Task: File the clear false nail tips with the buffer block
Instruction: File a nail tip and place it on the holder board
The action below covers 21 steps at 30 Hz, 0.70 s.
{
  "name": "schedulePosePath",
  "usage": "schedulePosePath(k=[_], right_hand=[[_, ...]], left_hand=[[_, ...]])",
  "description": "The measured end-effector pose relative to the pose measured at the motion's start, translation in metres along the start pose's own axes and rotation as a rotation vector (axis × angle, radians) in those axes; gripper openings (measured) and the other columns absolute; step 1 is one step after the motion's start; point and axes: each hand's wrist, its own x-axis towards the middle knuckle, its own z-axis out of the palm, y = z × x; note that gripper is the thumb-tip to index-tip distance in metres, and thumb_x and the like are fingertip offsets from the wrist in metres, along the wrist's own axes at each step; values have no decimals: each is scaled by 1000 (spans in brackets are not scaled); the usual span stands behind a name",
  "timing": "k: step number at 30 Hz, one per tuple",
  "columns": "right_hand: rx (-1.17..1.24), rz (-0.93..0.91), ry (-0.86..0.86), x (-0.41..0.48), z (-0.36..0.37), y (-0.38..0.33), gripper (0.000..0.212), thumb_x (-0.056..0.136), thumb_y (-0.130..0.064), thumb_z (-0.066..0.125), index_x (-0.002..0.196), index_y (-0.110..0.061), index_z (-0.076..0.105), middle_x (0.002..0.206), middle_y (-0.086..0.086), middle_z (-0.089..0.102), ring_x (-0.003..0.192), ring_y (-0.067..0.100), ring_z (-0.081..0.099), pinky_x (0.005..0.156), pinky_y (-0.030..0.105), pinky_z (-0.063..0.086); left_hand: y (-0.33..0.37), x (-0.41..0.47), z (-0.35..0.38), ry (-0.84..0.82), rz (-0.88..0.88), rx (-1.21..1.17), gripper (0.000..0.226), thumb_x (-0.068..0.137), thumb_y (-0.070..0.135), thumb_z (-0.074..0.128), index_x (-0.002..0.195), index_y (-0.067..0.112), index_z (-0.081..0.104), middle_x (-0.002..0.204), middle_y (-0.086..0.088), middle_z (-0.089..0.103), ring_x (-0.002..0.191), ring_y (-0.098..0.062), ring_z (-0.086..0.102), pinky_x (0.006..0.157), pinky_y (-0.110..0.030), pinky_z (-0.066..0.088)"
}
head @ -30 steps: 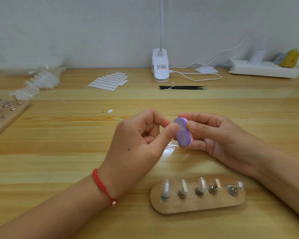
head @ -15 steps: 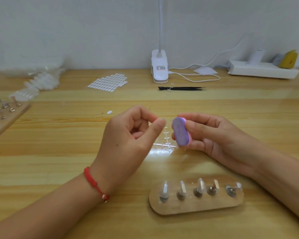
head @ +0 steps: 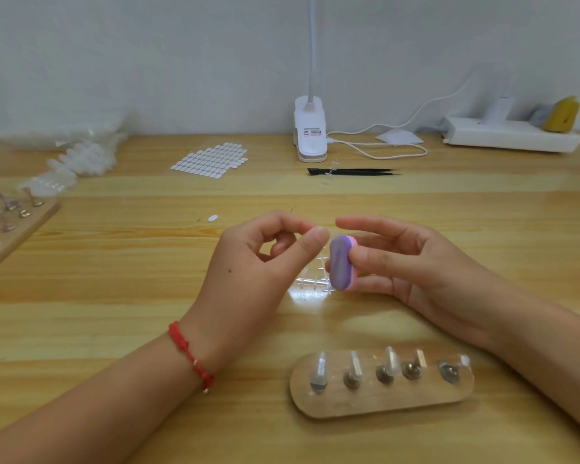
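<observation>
My right hand (head: 416, 266) grips the purple and pink buffer block (head: 340, 262) between thumb and lower fingers, its purple face turned left. The index finger lies straight above the block. My left hand (head: 258, 272) pinches thumb against index finger just left of the block; a clear nail tip (head: 318, 228) is barely visible in the pinch. Under the hands a clear plastic sprue (head: 312, 283) lies on the table. Near the front edge, a wooden holder (head: 382, 405) carries several clear tips (head: 320, 366) on metal stands.
At the back stand a white clip lamp (head: 310, 135) with its cable, black tweezers (head: 355, 171), a sheet of white adhesive tabs (head: 211, 160) and a power strip (head: 509, 137). Bags of nail tips (head: 77, 159) and a second wooden board (head: 14, 226) sit at the left.
My left thumb left the block, drew away to the left, then came back close to it. My right index finger lifted off the block and straightened above it.
</observation>
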Motion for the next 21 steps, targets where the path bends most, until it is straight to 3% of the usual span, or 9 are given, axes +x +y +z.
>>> schedulePosePath(k=[2,7,10,14,17,21], right_hand=[[5,-6,6,0,0,0,40,65,-16,76,105,-18,76,99,8,74,88,18,72,71,25,57],[113,-32,76,1,-1,1,30,71,-7,74,99,-15,77,92,10,73,84,22,72,71,26,58],[59,-23,50,1,1,1,34,66,-9,78,99,-16,77,97,12,72,87,23,72,71,27,58],[205,-14,79,2,-3,0,31,70,-7,75,100,-15,77,99,14,73,90,26,72,73,29,58],[80,-21,57,2,1,1,35,62,-11,78,96,-18,78,96,10,73,87,24,72,72,28,58],[202,-31,99,3,-2,1,30,72,-4,72,99,-14,77,95,13,73,86,26,73,71,29,58]], left_hand=[[0,-1,1,-31,-37,19,13,71,36,68,69,23,68,55,11,31,42,-4,24,41,-11,23],[0,0,1,-38,-66,56,9,80,24,70,71,21,70,60,2,32,47,-9,28,44,-11,25],[-1,0,1,-35,-70,59,9,81,23,70,72,20,71,62,-2,34,50,-12,31,46,-13,27],[-1,0,2,-71,-89,58,8,79,24,70,72,21,71,65,-6,36,59,-16,33,51,-14,30],[-2,1,1,-22,-88,57,10,79,26,71,71,21,72,70,-9,46,61,-14,38,52,-11,32],[-4,1,2,-58,-125,43,8,77,29,72,72,24,74,75,-9,51,66,-14,42,56,-13,35]])
